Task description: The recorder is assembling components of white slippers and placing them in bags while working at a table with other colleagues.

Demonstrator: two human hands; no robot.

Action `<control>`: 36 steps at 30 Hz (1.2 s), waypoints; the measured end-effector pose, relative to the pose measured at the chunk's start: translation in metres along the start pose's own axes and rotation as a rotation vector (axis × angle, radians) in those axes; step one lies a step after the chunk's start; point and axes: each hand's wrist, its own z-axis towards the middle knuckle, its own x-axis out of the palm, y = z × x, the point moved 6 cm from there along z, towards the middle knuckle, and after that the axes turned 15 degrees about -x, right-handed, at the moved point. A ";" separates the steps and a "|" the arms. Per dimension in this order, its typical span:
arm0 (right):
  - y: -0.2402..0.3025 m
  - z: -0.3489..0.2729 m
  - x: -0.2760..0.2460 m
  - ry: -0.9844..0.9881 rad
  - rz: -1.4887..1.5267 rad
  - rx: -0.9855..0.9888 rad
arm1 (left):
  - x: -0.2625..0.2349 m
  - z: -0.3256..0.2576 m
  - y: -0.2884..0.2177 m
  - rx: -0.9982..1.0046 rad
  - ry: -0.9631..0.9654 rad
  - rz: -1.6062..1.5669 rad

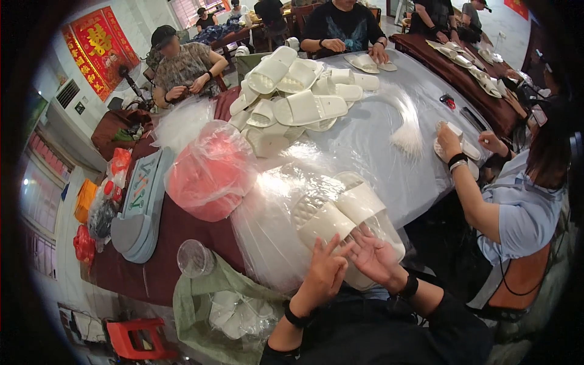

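Packing workshop, probably: seated workers round table, heaped white slippers, plastic bags.

Up the table from where the work is gripped lies a heap of loose white slippers. Left of the grip sits a red basin wrapped in clear plastic, with a clear plastic cup nearer. Right and beyond, a bundle of white ties rests on the grey tablecloth.

The clear bag blurs the white slippers inside; their near ends hide behind both hands.
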 end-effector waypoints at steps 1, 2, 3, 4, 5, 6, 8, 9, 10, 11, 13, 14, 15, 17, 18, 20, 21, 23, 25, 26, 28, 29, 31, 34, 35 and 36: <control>0.000 0.004 0.003 0.079 0.024 -0.005 | -0.001 0.000 -0.003 0.008 0.001 0.000; 0.001 0.007 0.004 0.083 0.024 -0.013 | 0.001 0.000 -0.008 0.028 0.076 -0.050; -0.001 0.011 0.004 0.054 0.053 -0.001 | 0.003 -0.004 -0.010 0.039 0.147 -0.094; -0.004 0.015 0.004 0.025 0.083 0.011 | 0.004 -0.008 -0.006 0.042 0.148 -0.089; -0.007 0.020 0.006 0.053 0.218 0.031 | 0.004 -0.012 0.001 0.052 0.084 -0.150; -0.011 0.024 0.009 0.059 0.219 0.029 | 0.001 -0.013 0.007 0.064 0.020 -0.212; -0.014 0.033 0.013 0.023 0.302 -0.057 | -0.007 -0.009 0.023 -0.052 -0.281 -0.249; -0.016 0.035 0.014 0.028 0.302 -0.060 | -0.019 -0.013 0.039 -0.173 -0.581 -0.288; -0.022 0.035 0.013 0.006 0.312 -0.035 | -0.019 -0.014 0.052 -0.168 -0.584 -0.281; -0.028 0.035 0.012 -0.017 0.321 -0.007 | -0.015 -0.014 0.084 -0.299 -0.542 -0.576; -0.033 0.037 0.012 0.003 0.293 0.039 | -0.006 -0.015 0.113 -0.523 -0.460 -0.880; -0.038 0.038 0.013 0.017 0.263 0.084 | -0.007 -0.018 0.118 -0.518 -0.470 -0.877; -0.039 0.040 0.011 0.024 0.261 0.093 | 0.000 -0.017 0.123 -0.626 -0.381 -0.912; -0.043 0.046 0.008 0.056 0.357 0.137 | 0.008 -0.020 0.134 -0.727 -0.305 -0.945; -0.047 0.048 0.006 0.061 0.356 0.156 | 0.010 -0.022 0.139 -0.735 -0.259 -0.956; -0.048 0.052 0.005 0.113 0.385 0.142 | 0.013 -0.028 0.144 -0.741 -0.231 -0.965; -0.050 0.053 0.002 0.114 0.382 0.155 | 0.015 -0.027 0.132 -0.790 -0.182 -1.051; -0.050 0.057 -0.004 0.058 0.482 0.144 | 0.018 -0.029 0.128 -0.836 -0.139 -1.140; -0.053 0.058 0.007 0.068 0.426 0.112 | 0.021 -0.036 0.133 -0.936 -0.041 -1.025; -0.051 0.059 0.013 0.075 0.373 0.067 | 0.017 -0.036 0.133 -0.936 -0.050 -1.024; -0.049 0.060 0.016 0.000 0.358 0.058 | 0.012 -0.038 0.132 -1.121 0.113 -0.462; -0.049 0.060 0.015 -0.079 0.345 0.050 | 0.015 -0.038 0.132 -1.119 0.115 -0.461; -0.046 0.058 0.026 -0.056 0.313 0.041 | 0.013 -0.025 0.117 -0.808 -0.091 -0.985; -0.045 0.055 0.024 -0.047 0.366 0.064 | 0.002 -0.016 0.097 -0.731 -0.184 -0.862; -0.046 0.055 0.021 -0.060 0.451 0.109 | 0.003 -0.014 0.100 -0.728 -0.176 -0.862; -0.047 0.057 0.019 -0.058 0.453 0.102 | 0.007 -0.015 0.105 -0.730 -0.134 -0.861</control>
